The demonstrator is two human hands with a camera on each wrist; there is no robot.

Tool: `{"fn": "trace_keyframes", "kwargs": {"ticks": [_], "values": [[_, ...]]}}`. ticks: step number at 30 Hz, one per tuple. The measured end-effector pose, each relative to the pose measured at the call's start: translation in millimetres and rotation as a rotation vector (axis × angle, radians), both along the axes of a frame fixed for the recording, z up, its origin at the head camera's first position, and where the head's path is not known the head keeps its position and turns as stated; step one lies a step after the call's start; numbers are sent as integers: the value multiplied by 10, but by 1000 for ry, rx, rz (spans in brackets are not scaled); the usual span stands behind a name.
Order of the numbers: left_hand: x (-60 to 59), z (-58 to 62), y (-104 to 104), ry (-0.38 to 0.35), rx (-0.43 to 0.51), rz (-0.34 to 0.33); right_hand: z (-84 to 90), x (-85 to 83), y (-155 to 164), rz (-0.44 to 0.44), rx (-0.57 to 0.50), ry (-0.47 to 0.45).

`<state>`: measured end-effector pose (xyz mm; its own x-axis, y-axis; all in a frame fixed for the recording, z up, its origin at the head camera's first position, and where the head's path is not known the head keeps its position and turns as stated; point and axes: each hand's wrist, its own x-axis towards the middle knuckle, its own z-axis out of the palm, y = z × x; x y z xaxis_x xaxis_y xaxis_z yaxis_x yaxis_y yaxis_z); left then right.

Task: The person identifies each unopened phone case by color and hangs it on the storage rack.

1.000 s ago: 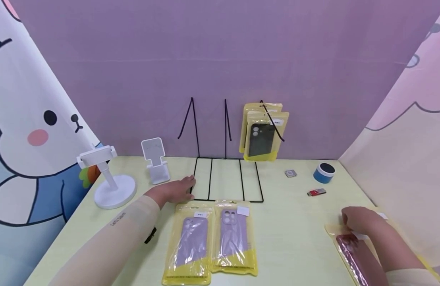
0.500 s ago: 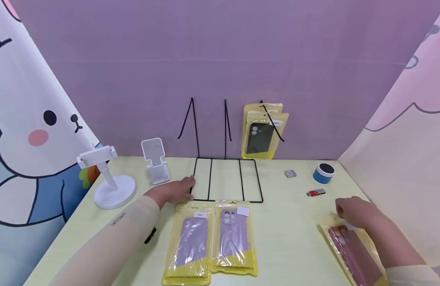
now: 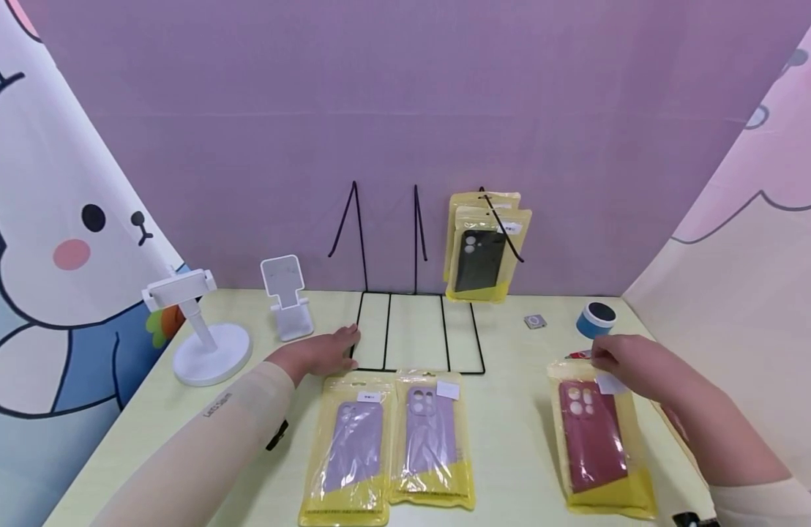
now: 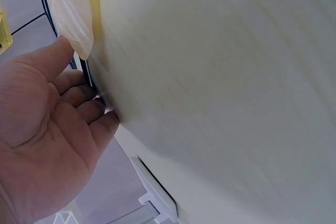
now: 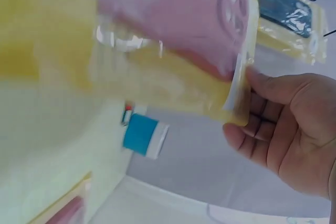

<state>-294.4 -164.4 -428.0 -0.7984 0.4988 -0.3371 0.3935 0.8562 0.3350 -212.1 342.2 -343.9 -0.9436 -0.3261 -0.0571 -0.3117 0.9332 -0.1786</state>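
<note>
My right hand [image 3: 632, 362] pinches the top edge of a yellow clear-front bag holding a dark red phone case [image 3: 593, 439]. This packet hangs tilted above the table's right side; in the right wrist view, thumb and fingers meet at its white label. My left hand [image 3: 323, 351] is at the front left corner of a black wire display rack [image 3: 387, 329]. Its fingers curl at the base rod in the left wrist view, thumb beside a bag's corner. Two packets with purple phone cases, a left one [image 3: 356, 446] and a right one [image 3: 432, 439], lie before the rack.
Packets with a black phone case [image 3: 481, 260] in front hang on the rack's right hook. White phone stands [image 3: 211, 351] [image 3: 287, 293] stand left. At right are a small square item [image 3: 535, 320], a blue round container [image 3: 596, 320] and a partly hidden red USB stick [image 3: 579, 355].
My right hand has lifted the red phone case packet and brought it left and toward the rack, turning its front into view. The hanging packets sway slightly. My left hand stays put.
</note>
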Motion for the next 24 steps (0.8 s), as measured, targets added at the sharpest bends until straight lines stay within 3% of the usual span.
{"fn": "trace_keyframes", "kwargs": {"ticks": [13,20,24], "values": [[4,-15,-8,3,-5,8,401,140,-442,248,-76,295],[-7,-32,-9,-2,3,8,557,185,-700,322,-153,331],[-32,-75,-17,22,1,-14,644,196,-822,326,-226,249]]}}
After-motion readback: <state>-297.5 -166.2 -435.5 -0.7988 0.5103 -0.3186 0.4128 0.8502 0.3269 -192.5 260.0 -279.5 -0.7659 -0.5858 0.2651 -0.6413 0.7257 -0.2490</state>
